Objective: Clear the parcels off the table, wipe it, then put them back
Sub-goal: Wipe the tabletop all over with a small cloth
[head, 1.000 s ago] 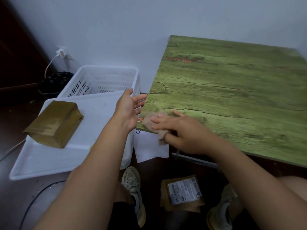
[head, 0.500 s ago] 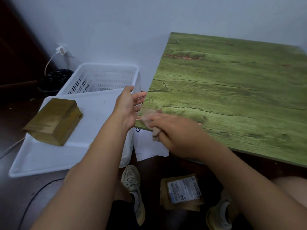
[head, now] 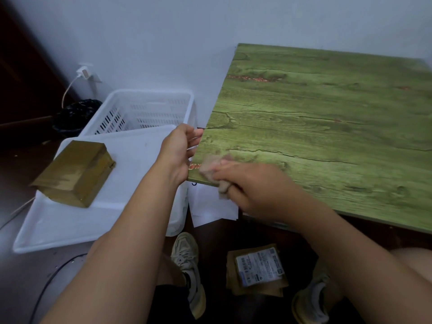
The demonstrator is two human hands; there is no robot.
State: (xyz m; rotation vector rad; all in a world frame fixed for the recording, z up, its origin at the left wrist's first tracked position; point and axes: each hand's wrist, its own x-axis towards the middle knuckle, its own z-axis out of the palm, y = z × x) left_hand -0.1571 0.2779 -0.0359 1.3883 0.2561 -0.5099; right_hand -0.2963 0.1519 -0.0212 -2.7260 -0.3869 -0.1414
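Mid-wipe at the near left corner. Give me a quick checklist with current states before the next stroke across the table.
1. Table free of parcels: ok, the visible green top is bare.
2. Cloth in hand: ok, the right hand grips it with its fingers pressing it on the near left corner.
3. Table steadied: ok, the left hand rests against the left edge.
4. Parcels parked safely: ok, the brown box sits on the white tray and the labelled parcel lies on the floor between the shoes.
5. Parcel clear of feet: cannot tell, it lies close to both shoes.
6. Rest of top wiped: cannot tell.
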